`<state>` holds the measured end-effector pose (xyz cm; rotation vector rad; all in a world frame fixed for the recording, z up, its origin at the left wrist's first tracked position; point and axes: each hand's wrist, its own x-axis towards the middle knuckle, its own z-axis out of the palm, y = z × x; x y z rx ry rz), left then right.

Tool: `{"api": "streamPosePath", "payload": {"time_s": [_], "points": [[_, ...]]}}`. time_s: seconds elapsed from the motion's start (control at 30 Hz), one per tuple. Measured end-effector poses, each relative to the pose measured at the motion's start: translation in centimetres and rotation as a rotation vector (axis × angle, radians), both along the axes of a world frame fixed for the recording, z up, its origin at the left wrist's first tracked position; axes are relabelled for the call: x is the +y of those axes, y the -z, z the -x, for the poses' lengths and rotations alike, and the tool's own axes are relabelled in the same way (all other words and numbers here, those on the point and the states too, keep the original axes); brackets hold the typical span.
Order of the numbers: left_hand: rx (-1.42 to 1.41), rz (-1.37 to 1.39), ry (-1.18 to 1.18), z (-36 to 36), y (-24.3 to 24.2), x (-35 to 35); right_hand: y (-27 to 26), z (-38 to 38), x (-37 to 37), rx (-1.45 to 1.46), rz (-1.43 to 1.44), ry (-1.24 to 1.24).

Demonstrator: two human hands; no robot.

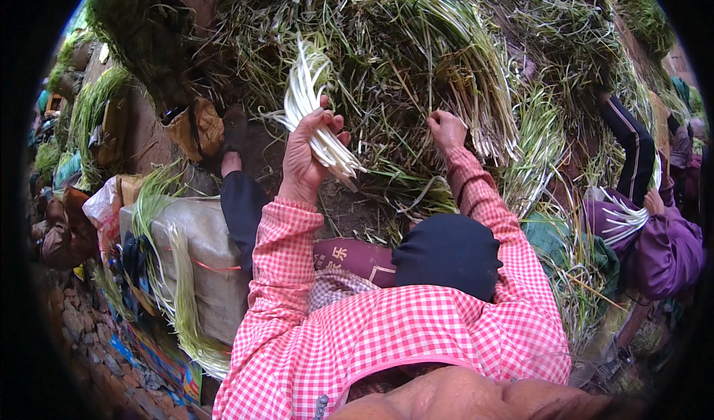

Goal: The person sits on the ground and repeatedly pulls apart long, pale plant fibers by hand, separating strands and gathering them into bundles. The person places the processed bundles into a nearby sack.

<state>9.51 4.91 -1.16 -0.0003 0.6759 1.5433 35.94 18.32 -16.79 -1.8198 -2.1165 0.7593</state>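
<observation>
My left hand [310, 141] is closed around a bundle of pale, white-stemmed chive-like stalks [305, 94]. The cut-looking white ends point down to the right, and the looser ends fan upward. My right hand [448, 130] is pinched at the fingertips, where one thin upright stalk [430, 82] meets them. Just beyond that hand lies a thick sheaf of long green stalks [474, 57], its pale root ends [496, 147] towards me. Beneath both hands spreads a tangled heap of loose leaves and stalks [362, 69].
A wrapped block [201, 275] at left has pale stalks [187, 297] draped over it. A brown bag [198, 130] and a person's dark trouser leg [242, 213] are nearby. At right, a person in a purple sleeve [666, 253] holds white stalks [625, 219] beside green sacking [574, 247].
</observation>
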Motion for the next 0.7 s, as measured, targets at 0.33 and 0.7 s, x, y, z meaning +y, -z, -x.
{"api": "streamPosePath", "payload": {"time_s": [0.33,0.7], "points": [[0.077,0.014,0.003,-1.2,0.1,0.1,0.8,0.2,0.2,0.006,-0.07,0.112],[0.055,-0.034,-0.068,0.4,-0.5,0.4,-2.4,2.7,-8.1,0.683,0.977,-0.099]]}}
